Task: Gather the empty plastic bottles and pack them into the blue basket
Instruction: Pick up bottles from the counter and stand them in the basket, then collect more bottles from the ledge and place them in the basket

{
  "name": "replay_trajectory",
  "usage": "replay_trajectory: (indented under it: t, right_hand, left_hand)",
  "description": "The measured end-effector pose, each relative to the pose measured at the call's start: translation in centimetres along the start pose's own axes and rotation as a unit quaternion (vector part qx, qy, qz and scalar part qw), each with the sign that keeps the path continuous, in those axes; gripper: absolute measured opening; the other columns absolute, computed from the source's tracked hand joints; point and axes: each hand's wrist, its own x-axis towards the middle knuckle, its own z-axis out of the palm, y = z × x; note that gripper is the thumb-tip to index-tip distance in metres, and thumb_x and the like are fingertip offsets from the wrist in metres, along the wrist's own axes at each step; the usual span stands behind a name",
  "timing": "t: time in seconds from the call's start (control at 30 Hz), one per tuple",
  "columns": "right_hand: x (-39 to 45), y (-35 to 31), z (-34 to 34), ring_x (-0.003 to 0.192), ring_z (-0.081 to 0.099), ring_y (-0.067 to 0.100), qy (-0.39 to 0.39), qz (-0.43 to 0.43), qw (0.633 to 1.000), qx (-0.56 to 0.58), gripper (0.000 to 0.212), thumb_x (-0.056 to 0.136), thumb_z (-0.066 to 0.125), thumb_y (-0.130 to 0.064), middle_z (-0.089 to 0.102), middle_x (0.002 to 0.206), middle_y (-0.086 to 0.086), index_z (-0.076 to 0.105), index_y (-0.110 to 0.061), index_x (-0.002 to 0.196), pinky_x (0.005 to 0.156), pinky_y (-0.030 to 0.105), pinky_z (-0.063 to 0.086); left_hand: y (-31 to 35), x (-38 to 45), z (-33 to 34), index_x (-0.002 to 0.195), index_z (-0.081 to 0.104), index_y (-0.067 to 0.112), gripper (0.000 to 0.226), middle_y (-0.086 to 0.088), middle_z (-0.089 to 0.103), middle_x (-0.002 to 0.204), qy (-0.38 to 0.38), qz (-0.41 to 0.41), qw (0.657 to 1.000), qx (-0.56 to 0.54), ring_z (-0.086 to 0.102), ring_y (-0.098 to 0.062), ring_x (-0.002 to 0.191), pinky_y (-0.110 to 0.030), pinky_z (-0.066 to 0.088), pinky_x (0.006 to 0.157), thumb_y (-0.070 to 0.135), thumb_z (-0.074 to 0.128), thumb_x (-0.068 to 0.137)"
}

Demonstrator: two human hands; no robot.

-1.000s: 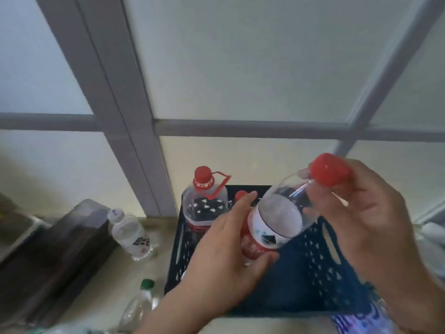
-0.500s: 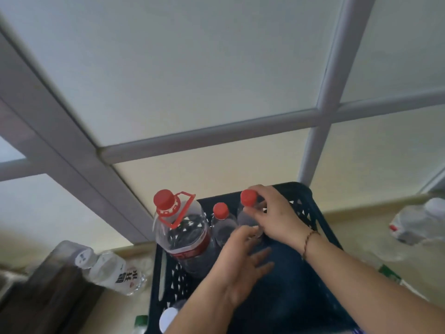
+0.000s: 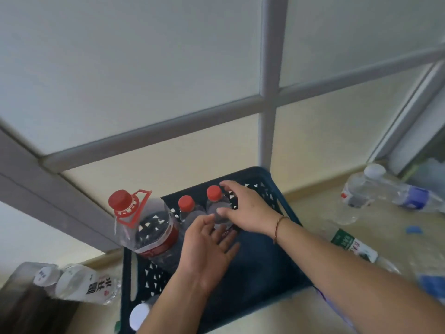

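The blue basket (image 3: 277,189) stands on the floor against a frosted glass wall. Inside at its far end stand a big clear jug (image 3: 147,227) with a red cap and handle, a small red-capped bottle (image 3: 186,208), and a second red-capped bottle (image 3: 215,208). My right hand (image 3: 248,210) wraps around that second bottle as it stands upright in the basket. My left hand (image 3: 207,249) hovers beside its lower part, fingers spread, touching or nearly touching it. A white cap (image 3: 139,318) shows at the basket's near left corner.
A white-capped bottle (image 3: 79,285) lies left of the basket beside a dark box (image 3: 24,307). To the right lie several clear bottles: a white-capped bottle (image 3: 361,189), a blue-labelled bottle (image 3: 419,196) and a green-labelled bottle (image 3: 349,244). A blue scrap (image 3: 413,229) lies on the floor.
One second ago both hands held the red-capped bottle up in the air. It now stands in the basket's far end, and the view has swung to the right.
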Motion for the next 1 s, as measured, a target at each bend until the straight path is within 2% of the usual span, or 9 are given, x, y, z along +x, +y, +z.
replay_trajectory:
  t: [0.1,0.17,0.27,0.37,0.43,0.53,0.77,0.87,1.0]
  right_hand:
    - [-3.4,0.1,-2.4,0.124,0.053,0.012,0.063,-0.025,0.998,0.018,0.055,0.088,0.068,-0.029,0.057,0.138,-0.005,0.048,-0.025,0.139,0.102,0.024,0.04]
    - [-7.2,1.0,-4.4,0.108,0.063,0.008,0.117,-0.037,0.99,0.069,0.043,0.088,0.07,-0.027,0.066,0.121,-0.005,0.057,-0.023,0.129,0.093,0.026,0.052]
    - [-13.6,4.3,-6.8,0.097,0.067,0.003,0.205,-0.022,0.974,0.095,0.029,0.088,0.069,-0.025,0.071,0.105,-0.008,0.065,-0.023,0.117,0.082,0.017,0.054]
    - [-19.7,10.1,-8.3,0.095,0.067,0.003,0.288,0.075,0.953,0.063,0.022,0.087,0.07,-0.024,0.072,0.101,-0.009,0.068,-0.024,0.109,0.082,0.019,0.053]
    - [-23.5,14.7,-8.7,0.093,0.068,0.01,0.33,0.17,0.927,0.053,0.018,0.086,0.071,-0.02,0.073,0.097,-0.007,0.07,-0.019,0.104,0.083,0.027,0.053]
    - [-28.5,19.9,-9.0,0.086,0.07,0.014,0.366,0.25,0.895,0.044,0.017,0.083,0.074,-0.016,0.074,0.093,-0.002,0.07,-0.022,0.098,0.078,0.024,0.052]
    - [-31.4,24.8,-9.7,0.096,0.06,-0.009,0.349,0.257,0.899,0.065,0.025,0.082,0.075,-0.019,0.071,0.095,-0.014,0.067,-0.028,0.103,0.074,0.018,0.054]
    - [-30.9,25.4,-10.5,0.093,0.062,-0.005,0.335,0.24,0.907,0.084,0.026,0.082,0.074,-0.021,0.07,0.096,-0.017,0.062,-0.038,0.098,0.072,0.014,0.051]
    - [-30.6,26.2,-11.4,0.083,0.067,0.005,0.323,0.228,0.912,0.107,0.027,0.081,0.072,-0.02,0.071,0.089,-0.016,0.062,-0.044,0.089,0.071,0.021,0.054]
  left_hand:
    - [-1.6,-1.7,2.1,0.127,0.059,0.019,0.03,-0.008,0.06,0.138,0.039,0.123,0.99,0.057,0.059,-0.029,0.125,-0.049,0.039,0.112,0.024,0.047,0.1]
    - [-3.6,-3.5,4.3,0.121,0.059,0.027,0.027,0.001,0.062,0.133,0.043,0.257,0.955,0.143,0.061,-0.021,0.123,-0.045,0.045,0.109,0.02,0.054,0.096]
    - [-7.5,-5.6,7.0,0.127,0.053,0.031,0.044,0.005,0.06,0.134,-0.061,0.449,0.844,0.286,0.059,-0.018,0.126,-0.036,0.049,0.102,0.024,0.061,0.085]
    - [-11.7,-5.0,9.2,0.131,0.051,0.024,0.045,0.006,0.064,0.127,-0.177,0.537,0.728,0.387,0.062,-0.018,0.121,-0.03,0.049,0.098,0.018,0.06,0.087]
    - [-14.4,-3.3,10.9,0.126,0.056,0.022,0.041,0.009,0.065,0.121,-0.241,0.53,0.657,0.479,0.063,-0.008,0.113,-0.024,0.049,0.095,0.02,0.06,0.086]
    - [-19.0,1.4,13.9,0.126,0.059,0.021,0.045,0.002,0.064,0.126,-0.297,0.492,0.51,0.64,0.058,-0.017,0.115,-0.025,0.045,0.099,0.028,0.059,0.081]
    - [-25.2,11.7,18.9,0.15,0.032,0.031,0.08,0.0,0.036,0.155,-0.288,0.254,0.198,0.902,0.032,-0.028,0.142,-0.049,0.023,0.117,0.039,0.072,0.081]
    - [-26.0,12.7,19.8,0.145,0.039,0.032,0.08,0.0,0.045,0.146,-0.3,0.224,0.117,0.92,0.045,-0.028,0.131,-0.048,0.033,0.11,0.043,0.078,0.076]
    - [-26.1,13.0,20.3,0.138,0.047,0.033,0.069,0.002,0.058,0.13,-0.313,0.241,0.094,0.914,0.057,-0.026,0.116,-0.041,0.042,0.098,0.04,0.078,0.077]
